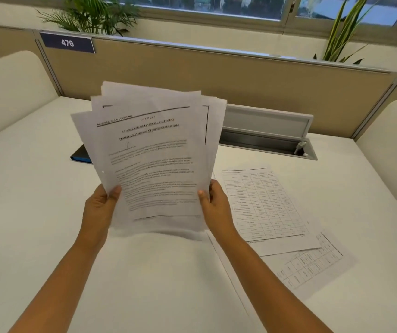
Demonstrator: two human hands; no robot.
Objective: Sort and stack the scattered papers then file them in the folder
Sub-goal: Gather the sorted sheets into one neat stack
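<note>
I hold an uneven, fanned stack of printed papers (154,152) upright above the white desk (48,224). My left hand (101,207) grips its lower left edge and my right hand (214,205) grips its lower right edge, thumbs on the front sheet. Two more sheets lie flat on the desk to the right: a sheet with a table (264,205) overlapping a second table sheet (317,267) nearer the front. A dark folder with a blue edge (80,156) lies behind the stack at the left, mostly hidden by it.
An open cable tray with a raised lid (269,135) sits in the desk at the back. A tan partition (240,75) closes the far side, with cream side panels (7,92) left and right. Plants stand behind the partition.
</note>
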